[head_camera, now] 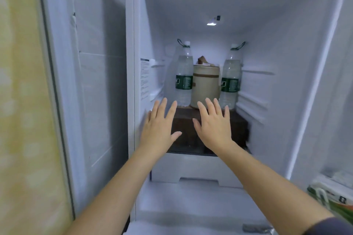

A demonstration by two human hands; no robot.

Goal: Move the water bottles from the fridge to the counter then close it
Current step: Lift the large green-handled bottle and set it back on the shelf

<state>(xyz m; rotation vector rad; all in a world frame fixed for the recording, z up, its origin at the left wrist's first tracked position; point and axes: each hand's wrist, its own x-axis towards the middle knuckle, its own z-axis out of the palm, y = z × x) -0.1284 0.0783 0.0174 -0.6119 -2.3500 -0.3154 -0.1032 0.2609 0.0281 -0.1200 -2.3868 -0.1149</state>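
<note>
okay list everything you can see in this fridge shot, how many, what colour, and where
water bottles: 2, clear with green labels, left one and right one flanking the container
container: 1, beige, between the bottles
dark block: 1, dark brown, under bottles and container
fridge light: 1, white, ceiling
sticker: 1, white, left inner wall
packages: green and white, count unclear, lower right
left hand: open, empty, before left bottle
right hand: open, empty, before container

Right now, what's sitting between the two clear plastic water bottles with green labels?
A beige round container stands between the left bottle and right bottle, in the head view.
</note>
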